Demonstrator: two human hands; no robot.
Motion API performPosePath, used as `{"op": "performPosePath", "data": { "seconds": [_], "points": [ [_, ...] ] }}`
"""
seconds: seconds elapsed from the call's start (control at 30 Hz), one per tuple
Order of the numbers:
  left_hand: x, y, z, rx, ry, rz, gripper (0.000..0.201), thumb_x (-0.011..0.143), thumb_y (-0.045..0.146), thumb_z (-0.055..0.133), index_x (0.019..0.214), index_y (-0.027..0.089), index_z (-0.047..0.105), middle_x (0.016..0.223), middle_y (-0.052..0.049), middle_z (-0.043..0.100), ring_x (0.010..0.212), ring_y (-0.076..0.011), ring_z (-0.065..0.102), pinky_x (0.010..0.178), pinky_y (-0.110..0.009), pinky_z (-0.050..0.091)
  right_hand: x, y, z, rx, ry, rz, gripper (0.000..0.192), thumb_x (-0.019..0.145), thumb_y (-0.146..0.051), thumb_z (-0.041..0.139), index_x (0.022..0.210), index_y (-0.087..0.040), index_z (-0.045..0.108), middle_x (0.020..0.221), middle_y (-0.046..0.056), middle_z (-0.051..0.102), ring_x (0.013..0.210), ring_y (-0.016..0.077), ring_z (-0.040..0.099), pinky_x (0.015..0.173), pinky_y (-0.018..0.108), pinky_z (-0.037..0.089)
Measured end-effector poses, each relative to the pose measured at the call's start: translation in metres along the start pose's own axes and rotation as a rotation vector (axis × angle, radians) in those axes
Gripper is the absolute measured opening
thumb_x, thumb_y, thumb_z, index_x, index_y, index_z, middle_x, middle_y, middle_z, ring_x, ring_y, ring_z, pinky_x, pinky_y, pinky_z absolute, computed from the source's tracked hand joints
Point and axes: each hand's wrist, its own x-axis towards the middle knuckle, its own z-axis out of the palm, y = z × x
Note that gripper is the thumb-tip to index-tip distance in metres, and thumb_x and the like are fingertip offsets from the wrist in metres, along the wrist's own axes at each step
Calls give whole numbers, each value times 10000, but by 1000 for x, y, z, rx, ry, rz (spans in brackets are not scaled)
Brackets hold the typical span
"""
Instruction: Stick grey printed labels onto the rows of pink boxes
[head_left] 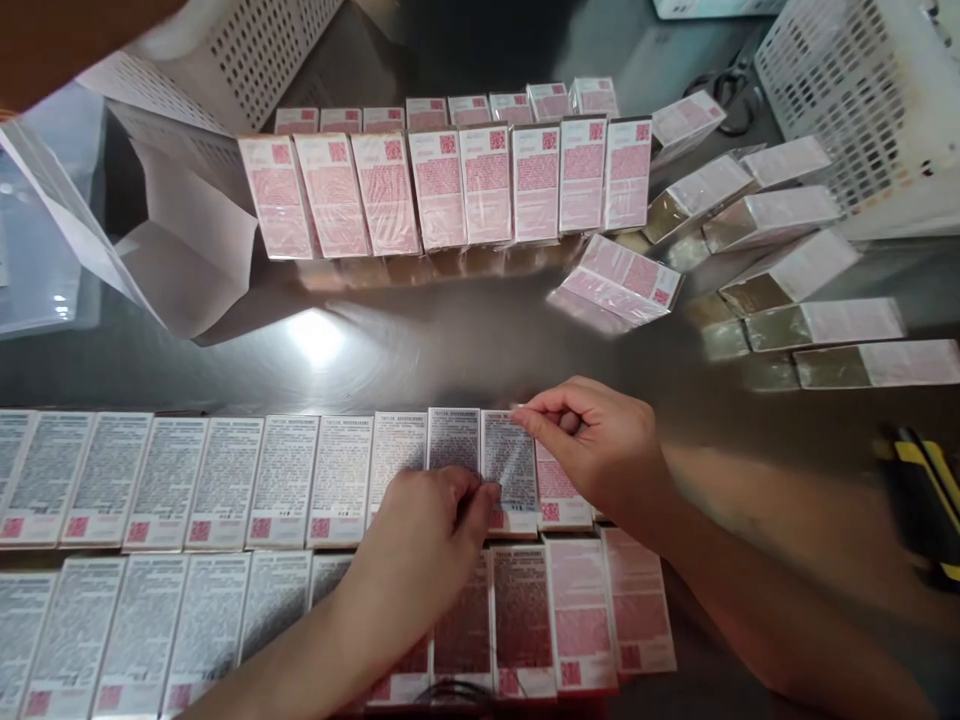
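Note:
Two rows of small white-and-pink boxes [289, 470] lie flat along the near side of the steel table. Many carry a see-through label with dense dark print, while a few at the right end show pink print only. My right hand [600, 440] pinches the upper right corner of a printed clear label [511, 465] on one box in the upper row. Low on that same box, my left hand [431, 530] rests with fingers bent and thumb close to the index finger. What lies under its fingertips is hidden.
Wrapped boxes [439, 190] stand in two rows at the back, with several loose ones [780, 215] to the right. White perforated baskets [262, 50] sit at both back corners. A folded white sheet [187, 240] is at left, and a yellow-and-black tool [922, 490] at right.

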Motion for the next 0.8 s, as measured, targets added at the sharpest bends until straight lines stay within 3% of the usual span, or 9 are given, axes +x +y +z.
{"op": "performPosePath", "data": {
  "seconds": [0.8],
  "points": [
    [2,3,-2,53,-51,-75,397,904,381,435,562,204,530,426,24,534,383,-119,515,458,-244,261,-2,-2,1,-39,19,-52,175,850,-293,688,705,-197,672,640,-28,583,573,97,519,583,246,403]
  ]
}}
